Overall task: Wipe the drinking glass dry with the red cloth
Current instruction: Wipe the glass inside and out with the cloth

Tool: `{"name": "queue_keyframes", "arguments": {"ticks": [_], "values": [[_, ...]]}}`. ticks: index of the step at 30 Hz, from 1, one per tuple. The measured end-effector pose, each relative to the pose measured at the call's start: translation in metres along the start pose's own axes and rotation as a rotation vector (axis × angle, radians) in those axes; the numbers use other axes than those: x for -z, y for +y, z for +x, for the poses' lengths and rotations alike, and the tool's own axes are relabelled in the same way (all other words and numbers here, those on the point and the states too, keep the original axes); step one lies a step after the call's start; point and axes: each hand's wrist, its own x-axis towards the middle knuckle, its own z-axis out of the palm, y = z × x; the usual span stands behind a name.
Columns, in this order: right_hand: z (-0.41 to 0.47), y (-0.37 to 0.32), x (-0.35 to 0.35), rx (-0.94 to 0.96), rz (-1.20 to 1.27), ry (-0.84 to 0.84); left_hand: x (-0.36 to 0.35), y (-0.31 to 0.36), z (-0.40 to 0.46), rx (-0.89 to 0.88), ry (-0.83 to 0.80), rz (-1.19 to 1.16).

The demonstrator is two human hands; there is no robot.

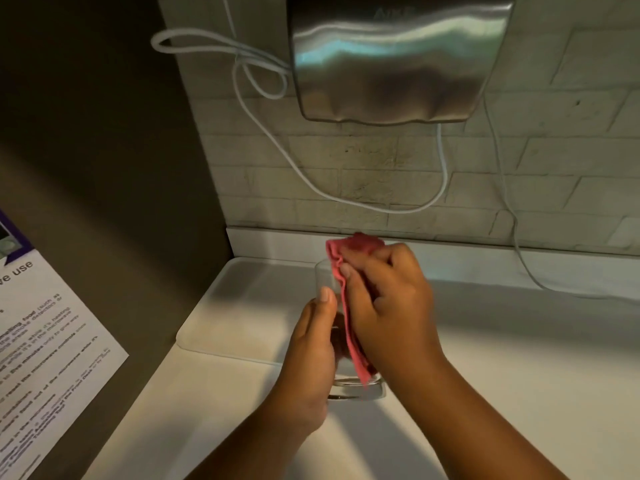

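A clear drinking glass (360, 388) is held above the white counter, its thick base toward me and its rim pointing away. My left hand (311, 358) grips its left side with the thumb up along the wall. My right hand (384, 306) presses the red cloth (349, 327) against the glass; the cloth drapes over the rim and down the side. Much of the glass is hidden behind the cloth and my fingers.
A white counter (485, 358) with a raised back edge runs under my hands. A steel hand dryer (391, 60) hangs on the tiled wall above, with white cables (311, 174) looping down. A printed notice (45, 341) is stuck on the dark left wall.
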Motion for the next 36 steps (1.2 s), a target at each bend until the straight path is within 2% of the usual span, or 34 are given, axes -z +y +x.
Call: {"name": "queue_keyframes", "arguments": {"ticks": [3, 6, 10, 13, 17, 20, 24, 27, 33, 36], "values": [[0.012, 0.008, -0.002, -0.085, 0.074, 0.067, 0.0, 0.001, -0.003, 0.053, 0.016, -0.074], [0.015, 0.013, -0.006, -0.217, 0.191, 0.044, 0.007, 0.003, 0.0, 0.147, -0.056, -0.205], [0.022, 0.028, 0.006, -0.541, 0.631, 0.098, 0.016, 0.007, 0.008, 0.142, -0.051, -0.352], [0.02, 0.036, 0.024, -0.553, 0.772, 0.129, 0.027, 0.009, 0.017, 0.14, -0.071, -0.391], [0.008, 0.037, 0.04, -0.563, 0.693, 0.072, 0.034, 0.009, 0.021, 0.141, -0.101, -0.341], [-0.004, 0.027, 0.04, -0.481, 0.536, 0.074, 0.029, 0.005, 0.02, 0.136, -0.099, -0.331], [-0.028, 0.003, 0.026, -0.209, 0.342, 0.023, 0.017, 0.0, 0.015, 0.156, -0.118, -0.324], [-0.04, 0.0, 0.018, -0.074, 0.182, -0.037, 0.015, -0.001, 0.011, 0.159, -0.104, -0.294], [-0.04, -0.008, 0.019, 0.061, 0.05, -0.248, 0.019, -0.007, 0.008, 0.156, -0.083, -0.221], [-0.032, -0.012, 0.014, 0.099, -0.014, -0.25, 0.017, -0.009, 0.004, 0.14, -0.128, -0.225]]}}
